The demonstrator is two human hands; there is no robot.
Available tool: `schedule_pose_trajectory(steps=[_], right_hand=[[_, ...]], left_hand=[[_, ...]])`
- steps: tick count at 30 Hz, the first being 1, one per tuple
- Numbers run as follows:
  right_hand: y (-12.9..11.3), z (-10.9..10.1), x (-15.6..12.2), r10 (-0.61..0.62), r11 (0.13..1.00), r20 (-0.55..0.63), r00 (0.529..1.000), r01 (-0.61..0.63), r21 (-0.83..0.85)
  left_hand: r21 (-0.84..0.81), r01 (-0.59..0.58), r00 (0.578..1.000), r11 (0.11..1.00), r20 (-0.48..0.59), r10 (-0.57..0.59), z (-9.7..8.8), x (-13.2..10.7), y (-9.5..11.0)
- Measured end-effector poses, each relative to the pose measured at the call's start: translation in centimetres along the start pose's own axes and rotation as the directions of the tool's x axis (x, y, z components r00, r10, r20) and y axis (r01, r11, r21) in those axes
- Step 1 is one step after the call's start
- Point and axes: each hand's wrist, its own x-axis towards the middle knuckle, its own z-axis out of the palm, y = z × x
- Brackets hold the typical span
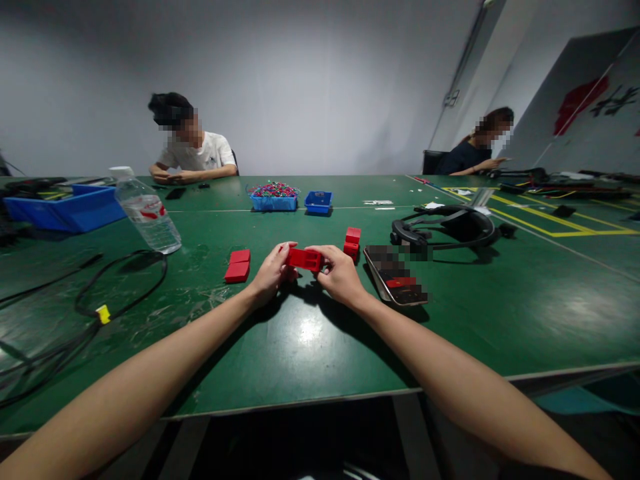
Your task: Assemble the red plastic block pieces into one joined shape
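Observation:
Between my two hands, just above the green table (pixel 305 360), is a red block-like plastic piece (pixel 304 259) with openings near its right end. My left hand (pixel 273 272) grips its left end, and my right hand (pixel 341 272) pinches the right end. To the left of my hands lies a flat red piece (pixel 237 266) with a seam across it. Another red piece (pixel 353 243), with a rounded shape, stands just beyond my right hand. Next to my right wrist rests a phone (pixel 395 277), its screen partly blurred out.
A blue tray of colourful small parts (pixel 274 201) and a smaller blue tray (pixel 319 202) stand farther back. A tilted water bottle (pixel 147 212), black cables (pixel 95 327) and a large blue bin (pixel 70 208) are leftward. A black headset (pixel 445 227) lies right. Two people sit across the table.

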Motion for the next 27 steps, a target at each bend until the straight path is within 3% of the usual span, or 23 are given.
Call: schedule_pose_trajectory(steps=[11,19,24,27], right_hand=[[-0.1,0.2,0.0,-0.022,0.999,0.017,1.0,0.023,-0.039],[-0.3,0.7,-0.1,0.224,0.967,0.06,0.973,-0.229,0.111],[-0.1,0.6,-0.2,0.159,0.976,0.169,0.973,-0.18,0.119],[0.0,0.7,-0.2,0.152,0.979,0.16,0.975,-0.171,0.108]], left_hand=[[-0.034,0.038,0.999,0.999,-0.037,-0.04,0.2,0.0,0.2],[-0.191,0.087,0.977,0.978,-0.176,-0.121,-0.1,0.7,0.4],[-0.168,-0.024,0.972,0.985,-0.236,-0.017,-0.5,1.1,-0.1],[-0.079,-0.107,0.969,0.991,-0.232,0.087,-0.8,1.3,-0.6]])
